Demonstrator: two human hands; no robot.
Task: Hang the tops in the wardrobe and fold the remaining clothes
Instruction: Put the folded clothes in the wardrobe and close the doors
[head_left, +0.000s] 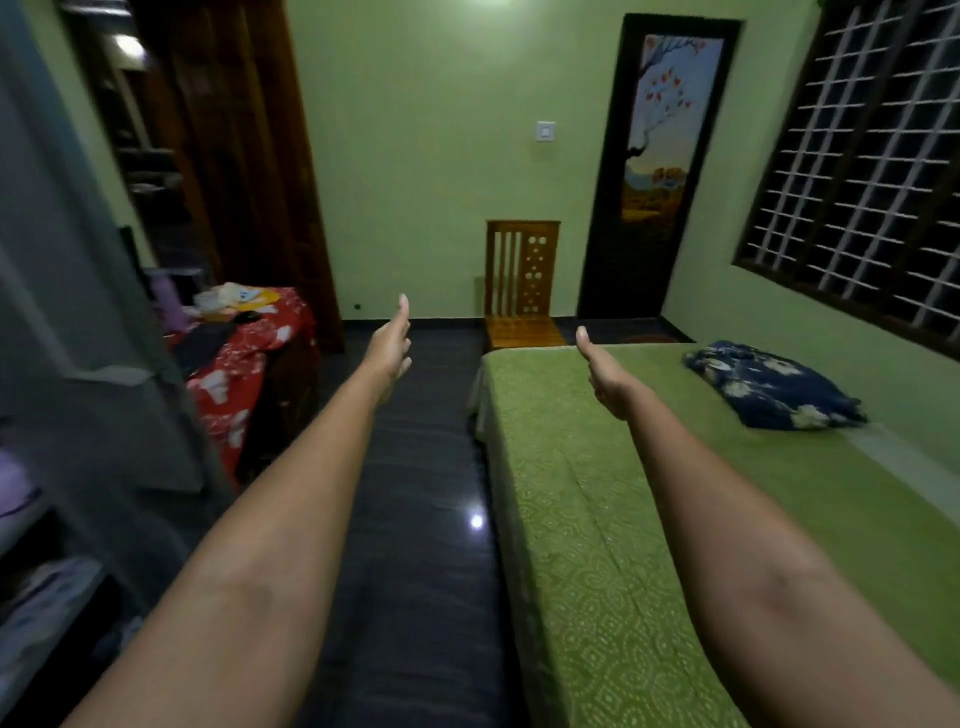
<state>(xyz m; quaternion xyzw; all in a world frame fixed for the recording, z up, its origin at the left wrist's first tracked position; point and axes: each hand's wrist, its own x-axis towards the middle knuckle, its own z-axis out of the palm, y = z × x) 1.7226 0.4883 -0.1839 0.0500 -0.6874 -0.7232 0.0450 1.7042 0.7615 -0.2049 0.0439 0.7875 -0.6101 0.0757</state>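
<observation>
Both my arms stretch straight out in front of me. My left hand (390, 349) is over the dark floor, thumb up, holding nothing. My right hand (602, 375) is over the near corner of the bed (649, 545), thumb up, holding nothing as well. A grey wardrobe (78, 322) stands open at the left edge, with folded clothes (31, 592) on its lower shelves. A small pile of clothes (236, 304) lies on a table with a red flowered cloth (244, 374) at the left. A dark blue flowered bundle (774, 387) lies on the green bedspread.
A wooden chair (522, 283) stands against the far green wall. A dark wooden door (244, 171) is at the left, a painted door (660, 171) at the right, and a barred window (862, 171) above the bed. Dark glossy floor (415, 519) runs between bed and wardrobe.
</observation>
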